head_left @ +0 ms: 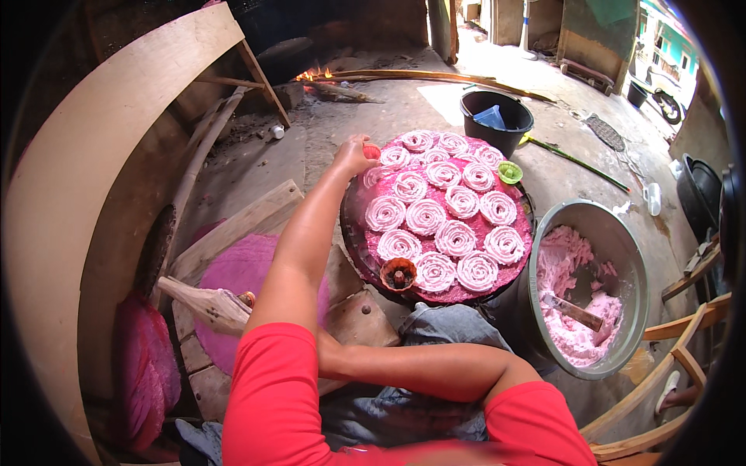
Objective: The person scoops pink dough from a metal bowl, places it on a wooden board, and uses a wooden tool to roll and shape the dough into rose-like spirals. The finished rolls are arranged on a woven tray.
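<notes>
My left hand [357,153] grips a small red fluted mould [372,152] at the upper left edge of a round dark tray [352,245]. The tray carries a pink, speckled layer [454,292] with several pale pink piped rosettes [424,216]. An orange fluted mould [398,274] sits at its lower left, a green one [510,172] at its right. My right forearm [427,372] crosses beneath my left arm, which hides that hand. Left of my arms lie a pale elongated object [200,304], unclear in kind, and a magenta round sheet [225,276].
A grey tub [633,283] of pink cream with a spatula stands right, a black bucket [497,132] behind. Curved board [70,194] and pink sheets [148,365] are left. Firewood burns at back [318,75]. Wooden frames [684,330] and someone's sandalled foot [670,394] are right.
</notes>
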Demonstrator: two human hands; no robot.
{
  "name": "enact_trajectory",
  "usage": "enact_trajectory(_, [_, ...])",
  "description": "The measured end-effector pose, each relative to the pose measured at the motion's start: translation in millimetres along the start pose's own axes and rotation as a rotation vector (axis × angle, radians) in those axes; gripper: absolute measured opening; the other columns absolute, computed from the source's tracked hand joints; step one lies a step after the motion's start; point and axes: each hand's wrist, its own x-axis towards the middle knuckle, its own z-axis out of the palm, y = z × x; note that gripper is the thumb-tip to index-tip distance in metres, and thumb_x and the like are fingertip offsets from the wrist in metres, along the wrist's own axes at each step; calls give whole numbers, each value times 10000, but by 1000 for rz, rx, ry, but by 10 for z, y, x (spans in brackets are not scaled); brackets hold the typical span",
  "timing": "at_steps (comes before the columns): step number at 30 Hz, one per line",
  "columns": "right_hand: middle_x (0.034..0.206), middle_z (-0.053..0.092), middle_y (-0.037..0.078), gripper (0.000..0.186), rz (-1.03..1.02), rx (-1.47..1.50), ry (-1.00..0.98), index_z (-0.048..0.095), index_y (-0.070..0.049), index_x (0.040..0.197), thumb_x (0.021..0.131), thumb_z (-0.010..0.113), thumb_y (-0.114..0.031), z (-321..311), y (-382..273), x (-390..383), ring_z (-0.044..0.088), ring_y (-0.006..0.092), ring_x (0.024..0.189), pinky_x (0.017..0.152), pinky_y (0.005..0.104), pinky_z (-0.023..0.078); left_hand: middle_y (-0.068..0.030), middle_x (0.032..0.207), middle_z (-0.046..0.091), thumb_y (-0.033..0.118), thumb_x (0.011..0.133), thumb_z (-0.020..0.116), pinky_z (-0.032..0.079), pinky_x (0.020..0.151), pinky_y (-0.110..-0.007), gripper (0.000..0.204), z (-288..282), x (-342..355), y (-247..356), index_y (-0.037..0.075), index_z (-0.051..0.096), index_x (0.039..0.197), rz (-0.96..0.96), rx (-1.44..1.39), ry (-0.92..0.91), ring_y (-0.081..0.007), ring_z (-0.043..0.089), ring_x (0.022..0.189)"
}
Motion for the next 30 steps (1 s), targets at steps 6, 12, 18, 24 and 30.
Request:
enact_trajectory(6, [1203,554,251,480,15,-47,17,517,6,1199,827,668,-256,8,232,-1,523,399,1130,941,434,437,-207,1278,552,427,605,887,432,1030,-404,911,18,-2,-19,42,493,1331,-70,-55,-60,-325,546,1188])
enact_trajectory(12, [876,646,281,303,79,-368,-98,540,22,1046,861,599,-211,76,208,142,613,486,781,672,519,498,-195,1343,509,512,685,819,377,1077,-434,855,-780,-133,224,95,490,1355,-46,86,102,-338,448,1294])
enact_trajectory(18, [951,642,298,447,227,-484,42,545,54,1146,942,564,-343,-90,89,380,622,463,889,790,522,481,-116,1215,623,338,856,734,499,908,-329,590,-2519,-1139,583,57,500,1319,294,13,237,-204,618,1049])
enact_trajectory(24, [893,662,196,434,190,-529,286,565,26,1186,975,537,-352,-441,-86,622,642,309,770,706,378,489,-46,1188,609,270,863,729,517,770,-297,444,-3340,-2819,-435,104,526,1222,40,-985,1179,-160,637,953])
enact_trajectory(30, [715,497,-8,334,162,-218,383,564,-31,949,1014,486,-349,-550,-156,696,451,67,612,563,235,385,-36,1162,540,358,869,674,431,943,-356,464,-2395,-3993,-2163,92,529,1220,-949,-1601,1479,-184,545,990])
